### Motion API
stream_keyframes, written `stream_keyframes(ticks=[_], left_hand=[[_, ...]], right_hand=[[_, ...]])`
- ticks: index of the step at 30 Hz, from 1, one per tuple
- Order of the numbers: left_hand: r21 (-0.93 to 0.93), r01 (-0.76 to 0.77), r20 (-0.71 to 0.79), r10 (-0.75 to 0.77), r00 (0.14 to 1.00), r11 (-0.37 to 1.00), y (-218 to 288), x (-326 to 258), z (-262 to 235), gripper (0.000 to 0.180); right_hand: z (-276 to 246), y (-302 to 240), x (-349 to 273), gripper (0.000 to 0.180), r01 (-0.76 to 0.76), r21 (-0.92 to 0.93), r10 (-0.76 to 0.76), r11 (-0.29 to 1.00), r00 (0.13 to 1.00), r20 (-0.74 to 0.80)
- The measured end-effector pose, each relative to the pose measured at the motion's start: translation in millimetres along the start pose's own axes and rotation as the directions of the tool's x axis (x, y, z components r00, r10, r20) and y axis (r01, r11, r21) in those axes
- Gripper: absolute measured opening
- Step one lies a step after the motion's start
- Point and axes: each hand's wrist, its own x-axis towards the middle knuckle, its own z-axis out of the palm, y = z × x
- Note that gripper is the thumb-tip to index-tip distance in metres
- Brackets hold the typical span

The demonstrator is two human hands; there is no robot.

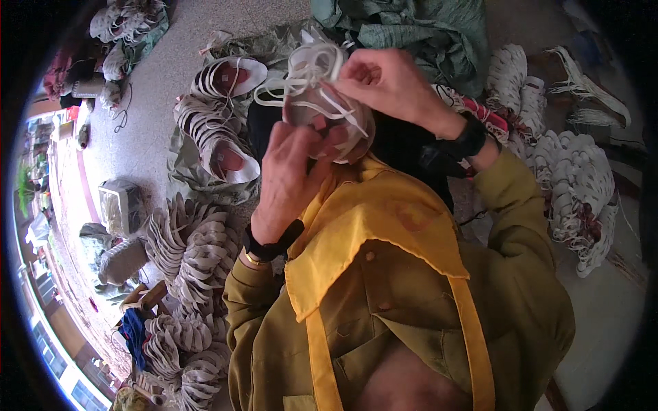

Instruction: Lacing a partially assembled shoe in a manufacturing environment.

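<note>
A pale shoe upper (pixel 360 130) with a pinkish inside sits over my lap, its opening turned up toward me. White shoelaces (pixel 314 63) loop loosely over its far end. My left hand (pixel 291 161) is closed on the near left edge of the upper, fingers curled over it. At the upper's far right side, my right hand (pixel 391 85) is closed in a pinch by the lace loops. A stretch of lace appears to run into its fingertips, though the exact grip is partly hidden. A yellow apron (pixel 377 205) lies just below the upper.
Two striped pale shoe uppers (pixel 223 151) lie on a grey-green sheet to the left. Stacks of nested uppers (pixel 199 253) line the lower left, with more laced uppers (pixel 576 178) at the right. A green sack (pixel 425 41) lies ahead. A clear-sided box (pixel 118 205) stands farther left.
</note>
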Motion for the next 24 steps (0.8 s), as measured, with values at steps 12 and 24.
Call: stream_keyframes(ticks=[12,24], left_hand=[[-0.213,0.280,-0.094,-0.304,0.948,0.936,-2.2,-8.9,-14.4,0.033],[-0.400,0.285,-0.016,-0.318,0.948,0.871,-4.2,-3.1,-33.8,0.027]], right_hand=[[26.2,28.8,-76.9,0.034,0.511,-0.241,-0.424,0.825,0.842,0.334],[5.0,4.9,-57.7,0.027,0.429,-0.170,-0.382,0.887,0.889,0.251]])
